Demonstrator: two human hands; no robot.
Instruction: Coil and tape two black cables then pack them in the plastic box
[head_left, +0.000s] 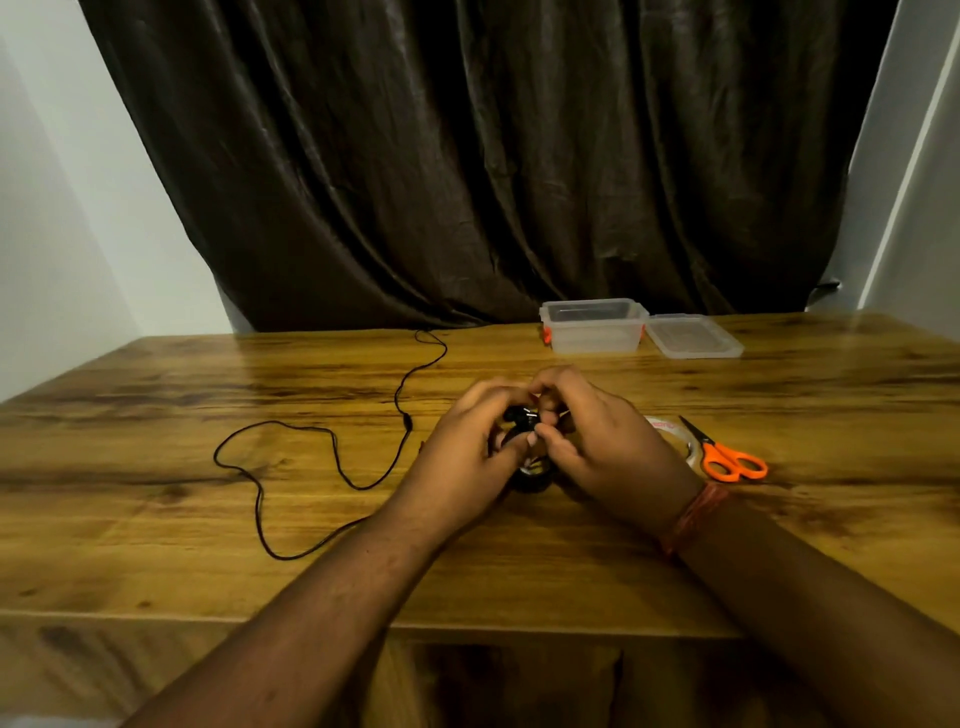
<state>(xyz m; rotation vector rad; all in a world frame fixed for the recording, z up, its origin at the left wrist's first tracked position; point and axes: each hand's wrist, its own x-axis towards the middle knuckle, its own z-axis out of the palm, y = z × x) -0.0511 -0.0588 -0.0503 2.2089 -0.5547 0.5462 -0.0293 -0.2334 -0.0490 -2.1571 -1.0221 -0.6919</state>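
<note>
Both hands, left (470, 441) and right (597, 436), pinch the coiled cable (530, 475); we judge taping underway. Next: loose cable (332, 447), left of the coil.

- Dim, warm light; glossy table (156, 519) shows soft glare streaks at left.
- Dark curtain (467, 156) swallows detail.
- Wide-angle bending at edges.
- Near forearms soft and shadowed; slight overall blur.

Your wooden table (156, 545) carries a loose black cable (332, 441); plastic box (595, 327); lid (693, 336); orange scissors (730, 457); tape roll (675, 434).
</note>
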